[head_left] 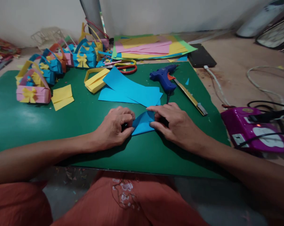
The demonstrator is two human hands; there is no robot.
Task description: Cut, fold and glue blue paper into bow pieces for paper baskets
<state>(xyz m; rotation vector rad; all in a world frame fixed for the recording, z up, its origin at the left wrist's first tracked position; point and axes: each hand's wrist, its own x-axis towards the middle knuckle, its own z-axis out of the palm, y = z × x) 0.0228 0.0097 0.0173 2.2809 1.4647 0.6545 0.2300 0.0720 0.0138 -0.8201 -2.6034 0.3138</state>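
A small piece of blue paper (143, 123) is held between both hands just above the green mat (85, 157), bent up along its far side. My left hand (117, 127) pinches its left end, thumb against curled fingers. At the right end, my right hand (173, 121) grips it between thumb and index finger. Just beyond the hands lie more blue paper strips (132, 88), overlapping. A folded yellow paper piece with a loop handle (97, 81) touches their left side. The blue glue gun (164, 78) rests farther right.
Small paper baskets with bows (33, 94) crowd the back left, near a yellow paper square (62, 96). Scissors (127, 66) and stacked coloured sheets (151, 47) lie at the back. A cutter knife (191, 95), black phone (201, 56) and purple power strip (254, 128) with cables sit right.
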